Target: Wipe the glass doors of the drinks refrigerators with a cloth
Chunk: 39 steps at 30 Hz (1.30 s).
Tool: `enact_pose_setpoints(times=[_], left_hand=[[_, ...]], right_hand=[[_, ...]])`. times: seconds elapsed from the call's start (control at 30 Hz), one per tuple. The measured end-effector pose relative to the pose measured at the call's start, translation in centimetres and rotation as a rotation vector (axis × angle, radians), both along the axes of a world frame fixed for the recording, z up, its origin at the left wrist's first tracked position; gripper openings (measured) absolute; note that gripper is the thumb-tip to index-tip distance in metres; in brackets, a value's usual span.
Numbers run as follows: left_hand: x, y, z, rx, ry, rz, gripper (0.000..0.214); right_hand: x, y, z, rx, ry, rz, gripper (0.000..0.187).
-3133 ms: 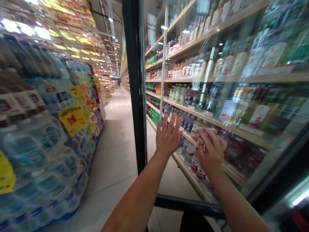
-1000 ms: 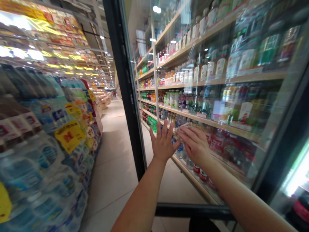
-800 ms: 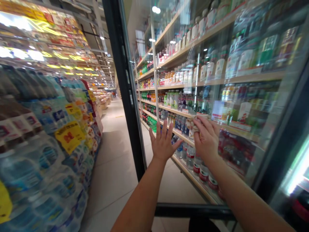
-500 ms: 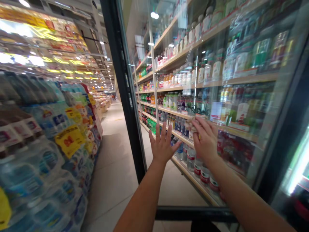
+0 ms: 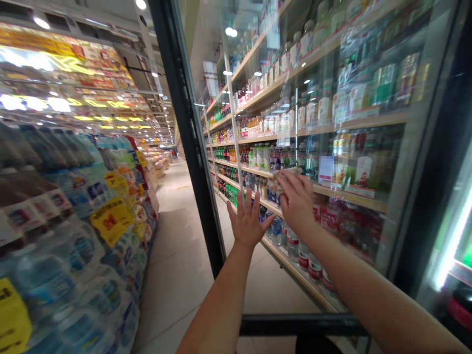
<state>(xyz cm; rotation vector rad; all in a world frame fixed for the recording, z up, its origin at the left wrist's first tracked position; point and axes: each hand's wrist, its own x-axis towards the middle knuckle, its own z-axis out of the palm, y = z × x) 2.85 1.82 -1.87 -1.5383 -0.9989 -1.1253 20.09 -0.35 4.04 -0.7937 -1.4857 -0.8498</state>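
Work at the glass door (image 5: 313,142) looks under way, not finished: a crumpled pale cloth (image 5: 277,182) sits at the pane, around mid-height. Right hand (image 5: 298,201) pinches it under bunched fingertips, apparently pressing it to the glass. Left hand (image 5: 248,223) is bare, fingers and thumb spread wide, palm toward the pane, seemingly braced there; just left of and below the cloth.

How much of the glass has been gone over, and how much is left: cannot tell. No edge between treated and untreated parts shows among the reflections.

Obstructions: the spread hand lies close by on the cloth's left; black frame (image 5: 189,142) bounds the pane. A pale bluish patch (image 5: 326,169), partly pixelated, shows right of the cloth, nature unclear.

Around: shelved drink bottles (image 5: 260,156) appear in the glass, whether behind or mirrored uncertain. Left, across the aisle floor (image 5: 179,236), stacked shrink-wrapped water bottles (image 5: 55,285) with a yellow sign (image 5: 112,221). Far right, a bright strip light (image 5: 455,246).
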Motion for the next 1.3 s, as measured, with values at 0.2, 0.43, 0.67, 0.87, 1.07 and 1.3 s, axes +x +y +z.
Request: enact_pose_setpoints(times=[0.2, 0.43, 0.67, 0.87, 1.07, 1.3], left_hand=[[0.1, -0.1, 0.0, 0.016, 0.004, -0.020, 0.089], [0.0, 0.1, -0.1, 0.036, 0.014, -0.008, 0.079], [0.1, -0.3, -0.1, -0.027, -0.002, 0.032, 0.082], [0.2, -0.5, -0.4, -0.052, -0.001, 0.038, 0.085], [0.0, -0.5, -0.4, -0.086, 0.028, 0.050, 0.081], [-0.4, 0.0, -0.4, -0.065, 0.099, 0.017, 0.072]], right_hand=[[-0.3, 0.1, 2.4, -0.013, -0.069, 0.025, 0.044], [-2.5, 0.4, 3.4, -0.045, -0.329, 0.042, 0.046], [-0.2, 0.9, 3.4, 0.016, -0.104, 0.057, 0.050], [2.0, 0.6, 1.2, 0.021, -0.486, 0.057, 0.046], [3.3, 1.1, 1.3, 0.071, -0.070, 0.028, 0.047], [1.5, 1.0, 2.8, -0.035, -0.442, 0.038, 0.041]])
